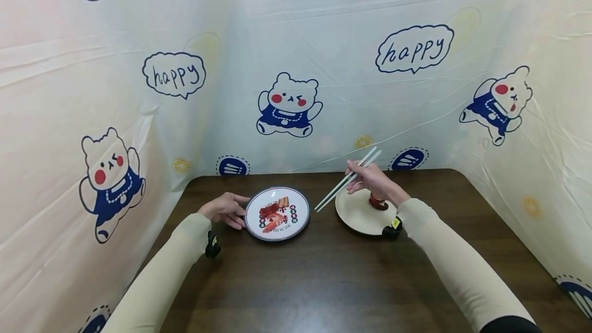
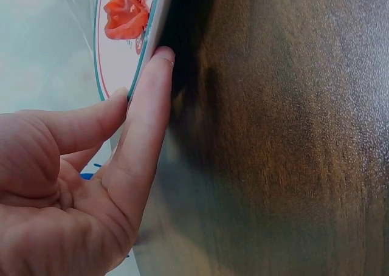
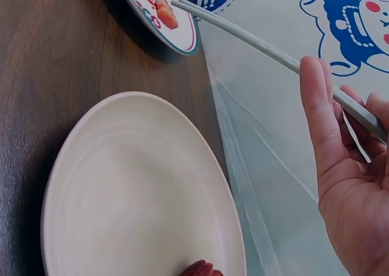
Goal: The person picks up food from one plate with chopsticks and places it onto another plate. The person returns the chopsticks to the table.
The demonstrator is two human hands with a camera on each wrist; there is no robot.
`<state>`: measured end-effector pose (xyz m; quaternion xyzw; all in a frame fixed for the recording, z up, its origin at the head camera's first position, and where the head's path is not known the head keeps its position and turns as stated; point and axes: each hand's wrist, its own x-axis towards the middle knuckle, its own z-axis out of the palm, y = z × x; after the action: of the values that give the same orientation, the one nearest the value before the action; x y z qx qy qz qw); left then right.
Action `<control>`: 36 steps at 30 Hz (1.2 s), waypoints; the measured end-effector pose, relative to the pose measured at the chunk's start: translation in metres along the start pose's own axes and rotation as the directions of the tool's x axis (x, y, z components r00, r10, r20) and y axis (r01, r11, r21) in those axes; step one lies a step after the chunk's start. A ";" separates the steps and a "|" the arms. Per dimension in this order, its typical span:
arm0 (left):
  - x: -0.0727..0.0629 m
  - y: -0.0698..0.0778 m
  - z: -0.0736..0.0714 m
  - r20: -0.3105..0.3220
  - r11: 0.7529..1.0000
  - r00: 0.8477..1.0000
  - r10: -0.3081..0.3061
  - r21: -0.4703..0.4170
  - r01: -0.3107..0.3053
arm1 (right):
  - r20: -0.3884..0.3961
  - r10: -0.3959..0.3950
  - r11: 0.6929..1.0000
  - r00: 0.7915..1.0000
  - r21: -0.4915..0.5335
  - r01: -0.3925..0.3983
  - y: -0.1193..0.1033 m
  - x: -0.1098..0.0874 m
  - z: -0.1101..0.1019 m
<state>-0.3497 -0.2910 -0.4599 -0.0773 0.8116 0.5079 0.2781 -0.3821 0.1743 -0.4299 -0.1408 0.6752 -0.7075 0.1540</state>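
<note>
A white plate with a dark rim and printed lettering [image 1: 277, 233] carries several reddish food pieces [image 1: 274, 221], one of them shrimp-like. My left hand [image 1: 225, 210] pinches its left edge, thumb at the rim and a finger beneath, as the left wrist view shows. My right hand [image 1: 371, 181] holds a pair of pale chopsticks [image 1: 339, 187] above the cream plate [image 1: 356, 217]. Their tips point down left, between the two plates in the head view, with nothing between them. A dark red food piece [image 1: 378, 202] lies on the cream plate, partly hidden by the right hand.
Both plates are on a dark brown wooden table [image 1: 277, 281]. A pale printed cloth [image 1: 342, 66] with bears and "happy" bubbles hangs behind the table and along its sides. Each wrist wears a small black camera [image 1: 212, 244].
</note>
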 end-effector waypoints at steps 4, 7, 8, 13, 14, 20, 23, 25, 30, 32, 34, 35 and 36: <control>0.000 0.000 0.000 0.000 1.000 1.000 -0.003 -0.003 0.003 | 0.002 -0.004 1.000 1.000 0.004 0.004 0.000 -0.003 -0.005; 0.001 0.000 0.000 -0.002 1.000 1.000 -0.001 -0.002 0.001 | -0.002 -0.013 1.000 1.000 0.006 0.013 0.000 -0.004 -0.009; 0.001 0.000 0.000 -0.003 1.000 1.000 0.000 -0.001 0.000 | -0.007 -0.015 1.000 1.000 0.010 0.015 -0.001 -0.004 -0.010; 0.001 0.000 0.000 -0.001 1.000 1.000 0.002 0.000 -0.002 | -0.020 -0.014 1.000 1.000 0.019 0.014 -0.001 -0.007 -0.014; 0.001 0.000 0.000 -0.001 1.000 1.000 0.001 -0.001 -0.001 | -0.019 -0.013 1.000 1.000 0.018 0.013 0.000 -0.008 -0.015; 0.001 0.000 0.000 -0.001 1.000 1.000 0.000 -0.002 0.000 | -0.029 -0.001 1.000 1.000 0.000 0.001 0.001 -0.013 -0.021; 0.001 0.000 0.001 0.001 1.000 1.000 0.000 0.000 0.000 | -0.036 0.002 1.000 0.999 -0.009 -0.003 0.002 -0.015 -0.024; 0.001 0.000 0.001 0.002 1.000 1.000 0.000 -0.001 0.000 | -0.040 0.002 1.000 0.999 -0.012 -0.003 0.002 -0.017 -0.026; 0.002 0.000 0.000 0.002 1.000 1.000 0.003 -0.005 -0.003 | -0.049 -0.004 1.000 0.999 0.003 0.004 0.001 -0.020 -0.030; 0.002 0.000 0.000 0.002 1.000 1.000 0.004 -0.006 -0.004 | -0.049 -0.006 1.000 0.999 0.012 0.006 0.001 -0.022 -0.032; 0.002 -0.001 0.000 0.001 1.000 1.000 0.004 -0.005 -0.004 | -0.040 -0.010 1.000 0.999 0.021 0.011 0.002 -0.023 -0.035; 0.002 -0.001 0.000 0.001 1.000 1.000 0.004 -0.003 -0.004 | -0.040 -0.012 1.000 0.999 0.023 0.013 0.003 -0.024 -0.037; 0.002 -0.001 0.000 0.000 1.000 1.000 0.004 0.000 -0.004 | -0.043 -0.014 1.000 0.999 0.024 0.015 0.003 -0.025 -0.038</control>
<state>-0.3514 -0.2913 -0.4614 -0.0756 0.8117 0.5086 0.2770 -0.3746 0.2191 -0.4349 -0.1284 0.6687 -0.7196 0.1361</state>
